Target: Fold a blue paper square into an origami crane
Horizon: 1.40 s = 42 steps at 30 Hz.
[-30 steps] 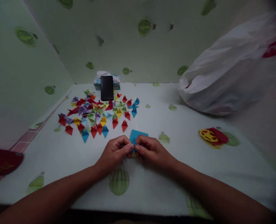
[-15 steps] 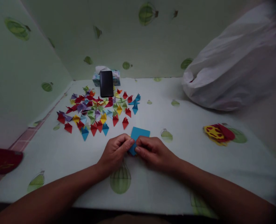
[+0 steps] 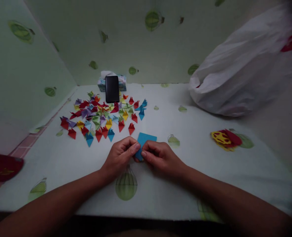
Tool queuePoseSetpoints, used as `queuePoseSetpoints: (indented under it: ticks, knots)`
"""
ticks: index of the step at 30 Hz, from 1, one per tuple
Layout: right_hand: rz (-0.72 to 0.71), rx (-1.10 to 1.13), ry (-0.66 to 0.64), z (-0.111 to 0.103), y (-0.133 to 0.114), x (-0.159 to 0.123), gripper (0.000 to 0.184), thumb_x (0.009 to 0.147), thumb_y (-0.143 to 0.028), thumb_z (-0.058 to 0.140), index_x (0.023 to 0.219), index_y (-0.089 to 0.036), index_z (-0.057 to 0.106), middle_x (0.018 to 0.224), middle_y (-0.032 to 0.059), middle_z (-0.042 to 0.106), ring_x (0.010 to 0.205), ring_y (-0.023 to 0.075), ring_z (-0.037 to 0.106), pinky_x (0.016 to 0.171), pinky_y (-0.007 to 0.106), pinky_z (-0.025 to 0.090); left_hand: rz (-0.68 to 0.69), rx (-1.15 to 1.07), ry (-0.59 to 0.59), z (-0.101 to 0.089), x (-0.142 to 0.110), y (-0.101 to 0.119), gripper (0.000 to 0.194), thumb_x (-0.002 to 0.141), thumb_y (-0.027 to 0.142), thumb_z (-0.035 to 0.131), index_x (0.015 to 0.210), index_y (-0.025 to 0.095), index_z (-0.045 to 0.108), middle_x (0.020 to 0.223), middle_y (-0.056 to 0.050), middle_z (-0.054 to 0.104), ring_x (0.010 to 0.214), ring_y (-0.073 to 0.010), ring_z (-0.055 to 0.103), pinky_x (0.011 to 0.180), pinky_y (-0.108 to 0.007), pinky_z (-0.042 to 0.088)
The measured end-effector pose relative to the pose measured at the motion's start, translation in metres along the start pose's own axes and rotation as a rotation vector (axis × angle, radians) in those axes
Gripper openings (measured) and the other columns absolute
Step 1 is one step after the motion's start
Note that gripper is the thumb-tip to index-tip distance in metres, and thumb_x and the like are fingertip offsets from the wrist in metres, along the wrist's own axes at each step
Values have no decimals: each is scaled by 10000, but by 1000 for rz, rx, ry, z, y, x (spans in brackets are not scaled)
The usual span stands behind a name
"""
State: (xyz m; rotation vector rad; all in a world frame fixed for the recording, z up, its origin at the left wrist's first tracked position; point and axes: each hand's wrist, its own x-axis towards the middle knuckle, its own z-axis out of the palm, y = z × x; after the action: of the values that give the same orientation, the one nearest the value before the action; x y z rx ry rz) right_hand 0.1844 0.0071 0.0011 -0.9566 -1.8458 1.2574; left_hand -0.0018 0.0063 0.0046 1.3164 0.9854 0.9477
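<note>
A blue square of paper [image 3: 146, 137] is held between my two hands near the front middle of the table. My left hand [image 3: 122, 152] pinches its left edge with thumb and fingers. From the right, my right hand [image 3: 162, 155] grips the lower right part, thumb close to the left thumb. The fingers hide much of the paper's lower half. Beyond my hands lie many small folded paper cranes [image 3: 104, 131] in red, blue, yellow, green and purple, spread over the left middle of the table.
A black phone [image 3: 112, 89] leans on a tissue box [image 3: 122, 84] at the back. At right stand a large white plastic bag [image 3: 235, 75] and a red and yellow cutout pile [image 3: 226, 140]. A red object [image 3: 4, 167] lies at the left edge of the pale table [image 3: 86, 191].
The view has shifted slightly, so the bag shows more to the left. My hands keep hold of the blue paper, with hardly any change of grip.
</note>
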Motion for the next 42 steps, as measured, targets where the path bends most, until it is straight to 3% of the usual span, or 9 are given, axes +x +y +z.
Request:
queuePoseSetpoints:
  ticks: [5, 9, 13, 17, 24, 36, 39, 42]
  knots:
    - [86, 175, 82, -2, 1, 1, 227, 946, -347, 559, 773, -201, 541, 599, -33, 576, 495, 99, 536, 522, 244, 419, -60, -87, -4, -3, 4, -6, 238, 813, 356, 759, 795, 165, 619, 634, 4, 683, 600, -127, 644, 641, -255, 528]
    - [109, 404, 40, -4, 3, 4, 263, 920, -433, 628, 841, -194, 552, 707, -22, 628, 530, 90, 586, 540, 240, 477, -81, -188, 21, -5, 6, -11, 239, 808, 356, 780, 806, 162, 641, 675, -10, 719, 624, -134, 668, 652, -260, 542]
    - [106, 473, 13, -3, 4, 5, 245, 894, -404, 667, 865, -195, 543, 734, -17, 655, 531, 87, 594, 536, 238, 487, -114, -313, -6, -4, 7, -11, 233, 775, 336, 820, 809, 156, 676, 681, -6, 726, 630, -122, 674, 665, -244, 550]
    - [74, 373, 70, -1, 1, 2, 199, 913, -362, 645, 880, -205, 527, 692, -32, 620, 525, 91, 572, 525, 237, 468, -90, -333, -25, -3, 8, -12, 203, 758, 300, 837, 825, 148, 720, 696, -8, 732, 639, -116, 676, 678, -239, 560]
    - [31, 270, 138, 2, -1, -1, 155, 934, -339, 595, 897, -216, 507, 673, -42, 577, 535, 103, 564, 541, 257, 468, -16, -254, 113, -4, 7, -12, 213, 702, 272, 863, 814, 167, 715, 755, -2, 749, 673, -139, 710, 694, -263, 584]
    - [-106, -182, 317, 6, 0, -4, 117, 889, -206, 615, 795, -215, 547, 688, -7, 592, 632, 138, 543, 601, 286, 415, 172, 2, 110, -2, 3, -3, 46, 779, 204, 787, 806, 183, 756, 787, -17, 745, 736, -143, 692, 713, -248, 575]
    - [-97, -142, 295, 7, -1, -3, 65, 894, -208, 597, 829, -207, 589, 691, -1, 609, 619, 139, 565, 598, 287, 431, 245, 83, 125, -2, 3, -5, 12, 803, 188, 766, 803, 187, 754, 813, -24, 733, 771, -153, 687, 732, -257, 563]
    - [40, 104, 231, 8, -1, -3, 66, 890, -255, 611, 867, -197, 590, 668, -17, 607, 549, 122, 571, 559, 275, 447, 373, 182, 132, -3, 3, -6, 46, 829, 153, 746, 806, 192, 751, 848, -35, 728, 819, -159, 687, 773, -266, 550]
